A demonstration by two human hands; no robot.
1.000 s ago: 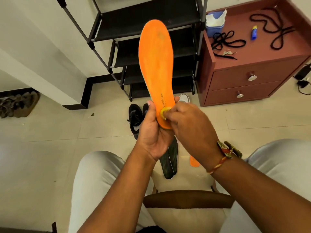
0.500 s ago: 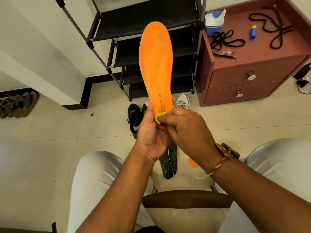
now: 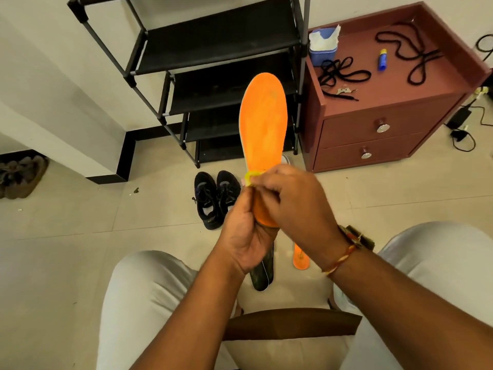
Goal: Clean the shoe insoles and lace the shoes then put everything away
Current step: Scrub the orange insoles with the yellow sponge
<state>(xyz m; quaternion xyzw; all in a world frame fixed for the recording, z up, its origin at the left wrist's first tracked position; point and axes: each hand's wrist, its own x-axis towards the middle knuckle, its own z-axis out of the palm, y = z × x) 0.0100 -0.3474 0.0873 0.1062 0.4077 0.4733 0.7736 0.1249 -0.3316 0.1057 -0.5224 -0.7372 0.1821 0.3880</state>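
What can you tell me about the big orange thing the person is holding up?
It is an orange insole, a flat, foam-looking shoe liner with a rounded toe and a thin pale edge. It stands nearly upright, toe up, in front of the black rack. Its surface looks slightly scuffed near the toe. The left hand grips its heel end from below, and the right hand presses a small yellow thing against its lower part. The heel is partly hidden by the hands.

A home entryway or bedroom corner: tiled floor, black shoe rack [image 3: 213, 49] at twelve o'clock, maroon bedside cabinet [image 3: 386, 124] at two o'clock.
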